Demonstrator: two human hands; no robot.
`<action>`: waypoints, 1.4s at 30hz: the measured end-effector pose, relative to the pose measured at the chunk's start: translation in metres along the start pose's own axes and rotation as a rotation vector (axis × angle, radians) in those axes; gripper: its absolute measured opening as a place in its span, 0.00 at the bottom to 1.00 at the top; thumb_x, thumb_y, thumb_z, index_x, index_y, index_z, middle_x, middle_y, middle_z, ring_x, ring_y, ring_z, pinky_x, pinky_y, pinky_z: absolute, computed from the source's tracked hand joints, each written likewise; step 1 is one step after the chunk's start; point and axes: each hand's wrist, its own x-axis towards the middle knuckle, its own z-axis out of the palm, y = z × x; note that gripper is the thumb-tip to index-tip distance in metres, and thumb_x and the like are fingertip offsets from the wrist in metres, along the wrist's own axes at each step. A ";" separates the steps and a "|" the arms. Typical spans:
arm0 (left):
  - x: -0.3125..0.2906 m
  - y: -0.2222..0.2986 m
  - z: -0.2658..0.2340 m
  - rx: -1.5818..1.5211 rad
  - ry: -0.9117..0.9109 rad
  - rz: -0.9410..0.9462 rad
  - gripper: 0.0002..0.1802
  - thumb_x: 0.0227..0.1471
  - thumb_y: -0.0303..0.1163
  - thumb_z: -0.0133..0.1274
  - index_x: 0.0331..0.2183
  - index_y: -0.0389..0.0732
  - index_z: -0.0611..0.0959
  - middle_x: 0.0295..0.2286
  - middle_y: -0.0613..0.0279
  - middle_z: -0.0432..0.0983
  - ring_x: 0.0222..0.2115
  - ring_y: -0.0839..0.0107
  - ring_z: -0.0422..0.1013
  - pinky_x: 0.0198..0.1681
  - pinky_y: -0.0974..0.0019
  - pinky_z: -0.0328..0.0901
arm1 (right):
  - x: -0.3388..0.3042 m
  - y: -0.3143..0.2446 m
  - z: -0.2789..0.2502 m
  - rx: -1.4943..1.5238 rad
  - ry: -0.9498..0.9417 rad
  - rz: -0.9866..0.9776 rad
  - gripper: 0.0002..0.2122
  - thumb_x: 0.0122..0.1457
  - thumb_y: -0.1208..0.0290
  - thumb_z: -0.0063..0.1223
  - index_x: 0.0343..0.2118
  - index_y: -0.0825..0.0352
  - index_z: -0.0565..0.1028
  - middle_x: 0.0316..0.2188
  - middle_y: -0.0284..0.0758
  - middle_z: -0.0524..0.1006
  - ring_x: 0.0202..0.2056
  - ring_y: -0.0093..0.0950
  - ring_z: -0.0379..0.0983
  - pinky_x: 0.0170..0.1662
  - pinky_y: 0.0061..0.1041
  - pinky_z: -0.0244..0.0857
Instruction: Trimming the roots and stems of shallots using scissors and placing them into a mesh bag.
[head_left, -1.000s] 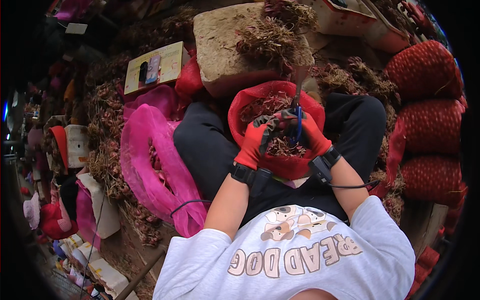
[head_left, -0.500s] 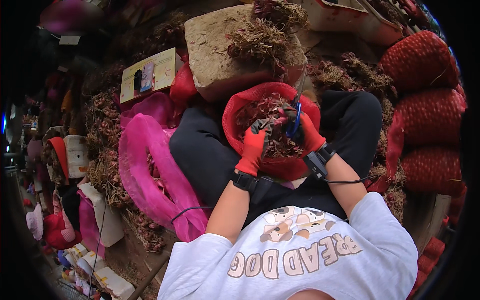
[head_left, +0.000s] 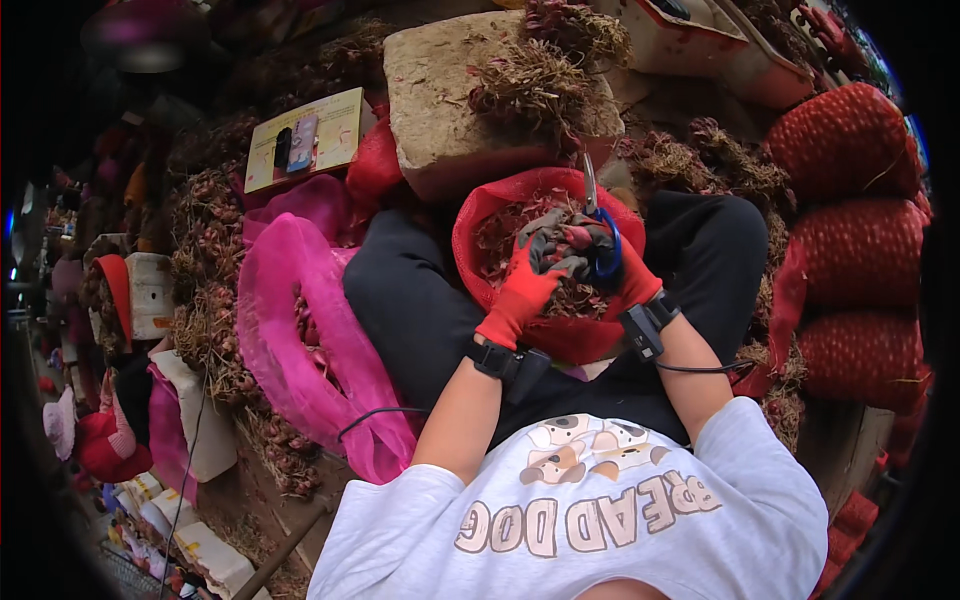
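Observation:
Both my hands wear red gloves with dark grey fingers and meet over a red mesh bag (head_left: 470,240) between my knees. My left hand (head_left: 532,272) is closed around a small reddish shallot (head_left: 577,237), partly covered by the fingers. In my right hand (head_left: 622,270) is a pair of scissors (head_left: 607,240) with blue handles, its blades pointing up and away from me. The right fingertips are against the shallot too. Dry reddish skins and trimmings (head_left: 520,210) lie inside the bag.
A pale foam block (head_left: 440,110) stands beyond the bag, with a bundle of dried shallots (head_left: 525,85) on it. At left lie a pink mesh bag (head_left: 275,340) holding shallots and a board (head_left: 335,130) with a phone. Full red mesh sacks (head_left: 860,255) are stacked at right.
My hands have come closer together over the bag, and the shallot now shows between them. The scissors have turned more upright, blades still pointing away.

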 end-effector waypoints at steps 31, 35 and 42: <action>0.005 0.026 -0.020 -1.027 -0.125 -0.523 0.12 0.60 0.31 0.40 0.43 0.40 0.73 0.29 0.69 0.72 0.23 0.83 0.67 0.26 0.80 0.66 | -0.013 -0.013 0.003 -0.148 0.014 -0.016 0.12 0.52 0.71 0.50 0.38 0.72 0.71 0.25 0.36 0.75 0.21 0.23 0.72 0.23 0.19 0.66; -0.009 0.044 -0.030 -1.242 -0.076 -0.493 0.11 0.58 0.32 0.43 0.41 0.40 0.75 0.27 0.70 0.73 0.23 0.82 0.68 0.27 0.79 0.67 | -0.009 -0.010 0.002 -0.211 0.119 -0.026 0.13 0.52 0.72 0.50 0.39 0.72 0.69 0.25 0.36 0.75 0.20 0.22 0.71 0.22 0.19 0.66; -0.105 0.180 -0.070 -0.102 0.479 0.173 0.11 0.53 0.24 0.44 0.40 0.35 0.74 0.31 0.63 0.73 0.26 0.77 0.68 0.29 0.75 0.63 | -0.003 -0.009 -0.015 -0.215 0.114 -0.112 0.14 0.53 0.68 0.51 0.40 0.69 0.69 0.25 0.35 0.74 0.20 0.21 0.70 0.21 0.17 0.65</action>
